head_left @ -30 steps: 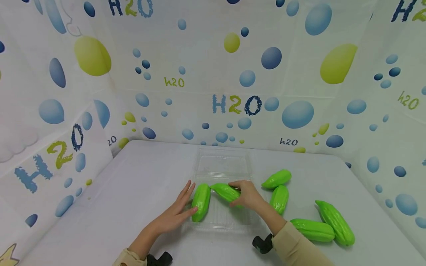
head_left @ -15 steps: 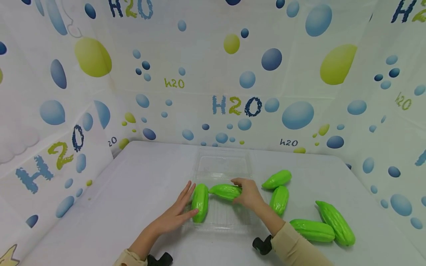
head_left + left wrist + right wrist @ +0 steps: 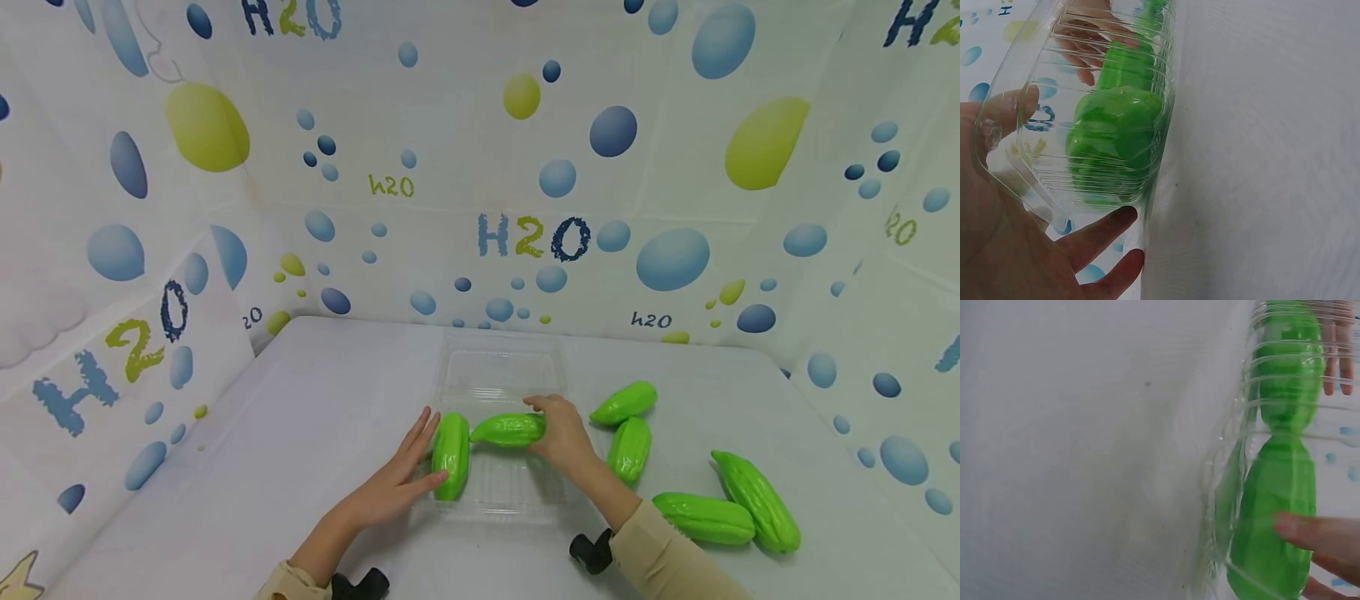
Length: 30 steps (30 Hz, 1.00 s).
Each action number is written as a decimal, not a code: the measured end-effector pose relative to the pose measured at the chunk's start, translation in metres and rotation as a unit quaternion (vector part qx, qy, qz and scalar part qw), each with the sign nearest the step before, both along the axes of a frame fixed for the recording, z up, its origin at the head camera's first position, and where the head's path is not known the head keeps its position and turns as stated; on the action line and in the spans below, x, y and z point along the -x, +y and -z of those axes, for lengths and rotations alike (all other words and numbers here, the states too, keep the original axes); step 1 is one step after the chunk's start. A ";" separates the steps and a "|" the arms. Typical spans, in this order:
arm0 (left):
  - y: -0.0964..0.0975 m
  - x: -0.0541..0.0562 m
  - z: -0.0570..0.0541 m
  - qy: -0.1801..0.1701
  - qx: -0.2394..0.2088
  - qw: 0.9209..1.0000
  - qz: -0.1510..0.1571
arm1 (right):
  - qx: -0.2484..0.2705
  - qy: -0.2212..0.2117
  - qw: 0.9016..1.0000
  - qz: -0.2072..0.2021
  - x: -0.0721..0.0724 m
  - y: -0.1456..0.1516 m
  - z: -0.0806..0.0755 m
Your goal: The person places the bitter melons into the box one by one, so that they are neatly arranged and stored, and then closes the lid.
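Observation:
A clear plastic clamshell box [image 3: 498, 493] lies opened flat at mid-table, its lid [image 3: 501, 367] folded toward the wall. Inside, a shiny green bitter melon [image 3: 451, 458] stands lengthwise along the left side. A second bitter melon [image 3: 508, 430] lies crosswise, its pointed tip meeting the first. My right hand [image 3: 566, 437] holds its blunt end, thumb [image 3: 1294, 530] on the near side. My left hand [image 3: 390, 492] spreads straight fingers along the box's left wall, the thumb reaching over the rim by the first melon. In the left wrist view, both melons [image 3: 1116, 134] show through the box wall.
To the right of the box lie more bitter melons: a touching pair [image 3: 628, 450] close by, and another pair [image 3: 756, 504] nearer the front right. A patterned cloth wall [image 3: 450, 250] rises behind the white tabletop [image 3: 315, 400].
The bitter melon in my right hand has turned from slanting to nearly crosswise, and its tip has shifted slightly left. My right hand has moved a little away from me; the left stays put.

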<state>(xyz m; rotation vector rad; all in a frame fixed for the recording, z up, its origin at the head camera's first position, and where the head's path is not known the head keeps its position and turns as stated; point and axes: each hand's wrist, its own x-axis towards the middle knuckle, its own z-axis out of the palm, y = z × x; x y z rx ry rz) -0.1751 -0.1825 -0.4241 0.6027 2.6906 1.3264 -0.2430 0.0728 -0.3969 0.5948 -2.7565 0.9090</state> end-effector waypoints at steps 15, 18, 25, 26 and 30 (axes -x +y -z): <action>0.000 0.000 0.000 0.002 -0.001 1.000 -0.003 | 0.085 -0.042 0.995 0.003 -0.004 0.008 -0.013; 0.001 0.000 0.000 0.001 -0.003 1.000 -0.001 | 0.101 -0.043 0.994 0.002 -0.006 0.010 -0.017; 0.001 -0.001 0.000 0.012 -0.003 1.000 -0.003 | 0.113 -0.040 0.993 -0.005 -0.013 0.018 -0.030; 0.001 -0.001 0.000 0.014 -0.002 1.000 -0.003 | 0.114 -0.042 0.993 -0.006 -0.014 0.020 -0.033; 0.002 -0.001 -0.001 0.013 -0.003 1.000 -0.003 | 0.123 -0.042 0.991 -0.013 -0.016 0.026 -0.039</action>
